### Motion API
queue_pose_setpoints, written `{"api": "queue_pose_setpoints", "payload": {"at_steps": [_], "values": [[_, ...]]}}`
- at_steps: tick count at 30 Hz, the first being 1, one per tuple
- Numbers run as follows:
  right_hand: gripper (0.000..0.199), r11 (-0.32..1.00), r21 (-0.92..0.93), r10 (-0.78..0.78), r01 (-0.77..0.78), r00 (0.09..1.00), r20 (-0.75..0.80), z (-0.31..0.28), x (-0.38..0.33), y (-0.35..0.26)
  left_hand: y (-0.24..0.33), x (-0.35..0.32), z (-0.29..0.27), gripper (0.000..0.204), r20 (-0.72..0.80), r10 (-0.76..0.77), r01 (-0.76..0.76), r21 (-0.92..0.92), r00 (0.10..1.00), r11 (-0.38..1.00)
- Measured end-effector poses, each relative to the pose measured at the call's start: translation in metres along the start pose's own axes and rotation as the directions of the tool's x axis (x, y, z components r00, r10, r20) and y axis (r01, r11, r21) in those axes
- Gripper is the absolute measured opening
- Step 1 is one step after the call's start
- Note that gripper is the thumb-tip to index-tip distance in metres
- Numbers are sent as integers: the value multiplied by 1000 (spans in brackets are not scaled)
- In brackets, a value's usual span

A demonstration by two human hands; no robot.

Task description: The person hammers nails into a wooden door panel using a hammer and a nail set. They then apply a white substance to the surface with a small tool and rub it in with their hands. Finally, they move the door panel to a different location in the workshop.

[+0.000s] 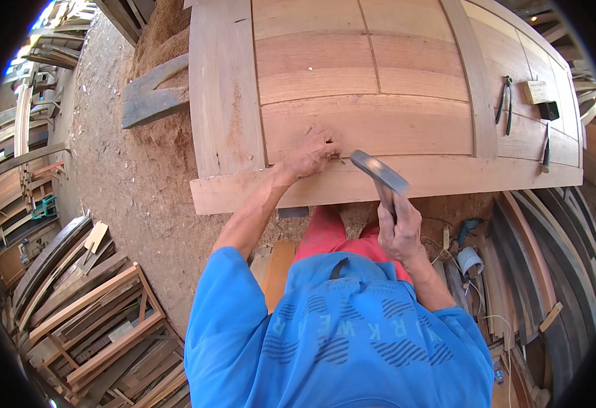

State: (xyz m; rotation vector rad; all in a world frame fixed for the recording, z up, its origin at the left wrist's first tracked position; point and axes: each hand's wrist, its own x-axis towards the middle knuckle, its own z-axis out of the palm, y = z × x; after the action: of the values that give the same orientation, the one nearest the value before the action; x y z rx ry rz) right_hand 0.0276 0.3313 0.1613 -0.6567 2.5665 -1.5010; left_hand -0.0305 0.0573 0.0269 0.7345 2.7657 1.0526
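Note:
A large wooden panelled door (pixel 369 126) lies flat in front of me. My left hand (pixel 310 153) rests on it by the near rail, fingers pinched together. At the fingertips shows a thin dark nail (pixel 342 160), close to the groove between panel and rail; its lower end is hard to make out. My right hand (pixel 401 231) is wrapped round the handle of a hammer (pixel 378 171). The hammer's metal head is raised just to the right of the nail, apart from it.
On the door's right part lie black-handled pincers (pixel 505 102), a wooden block (pixel 535 92) beside a dark block (pixel 549 110), and a chisel-like tool (pixel 546 151). A notched timber (pixel 152 95) juts out at left. Stacked boards (pixel 101 326) and curved planks (pixel 543 251) flank me.

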Motion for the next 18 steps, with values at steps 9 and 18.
{"api": "queue_pose_setpoints", "payload": {"at_steps": [9, 18], "values": [[53, 974, -190, 147, -123, 982, 115, 6, -3, 24, 0, -1, 0, 15, 34, -32, 32, 1, 999, 999], [49, 1000, 5, 21, -20, 999, -50, -12, 9, -4, -2, 2, -1, 14, 45, -39, 39, -17, 998, 999]]}}
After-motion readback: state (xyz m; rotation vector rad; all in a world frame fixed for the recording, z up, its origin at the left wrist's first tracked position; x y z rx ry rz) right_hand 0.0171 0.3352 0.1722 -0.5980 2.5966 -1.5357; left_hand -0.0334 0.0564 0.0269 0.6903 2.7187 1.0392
